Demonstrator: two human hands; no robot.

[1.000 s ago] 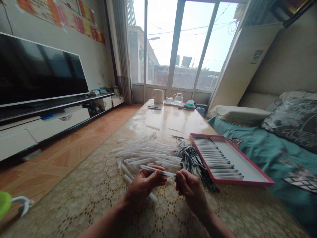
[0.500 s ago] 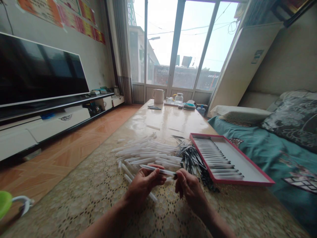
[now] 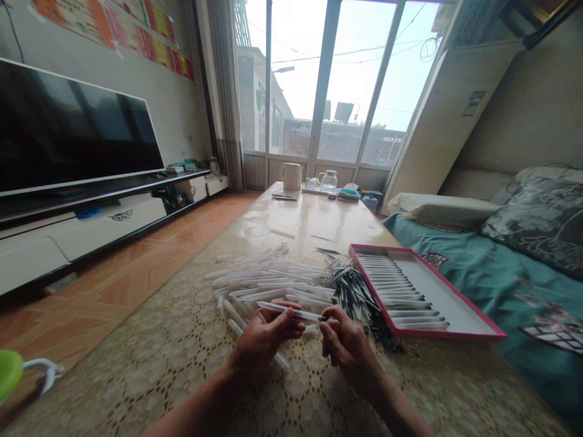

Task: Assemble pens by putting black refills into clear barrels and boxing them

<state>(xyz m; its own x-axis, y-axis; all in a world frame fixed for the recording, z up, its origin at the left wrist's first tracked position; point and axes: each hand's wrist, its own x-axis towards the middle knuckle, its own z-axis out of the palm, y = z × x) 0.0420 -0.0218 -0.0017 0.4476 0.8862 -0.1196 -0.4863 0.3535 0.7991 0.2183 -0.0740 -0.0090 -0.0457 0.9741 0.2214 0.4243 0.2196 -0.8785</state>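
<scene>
My left hand (image 3: 264,340) is closed around a white pen barrel (image 3: 291,312) that lies level in front of me. My right hand (image 3: 348,346) pinches the barrel's right end; whether it holds a refill there I cannot make out. Just beyond my hands lies a heap of white pen barrels (image 3: 268,282). To its right is a pile of dark pen refills (image 3: 359,297). A shallow pink-edged box (image 3: 460,309) at the right holds a row of finished pens (image 3: 392,285).
A long table with a lace cloth (image 3: 182,364) runs towards the window, with a white jug (image 3: 291,176) and a glass teapot (image 3: 328,179) at its far end. A television (image 3: 68,133) stands left. A teal-covered couch (image 3: 514,285) lies right. A green object (image 3: 9,373) sits at the lower left.
My right hand has shifted slightly left along the barrel's end, its fingers working there. My left hand has stayed in place.
</scene>
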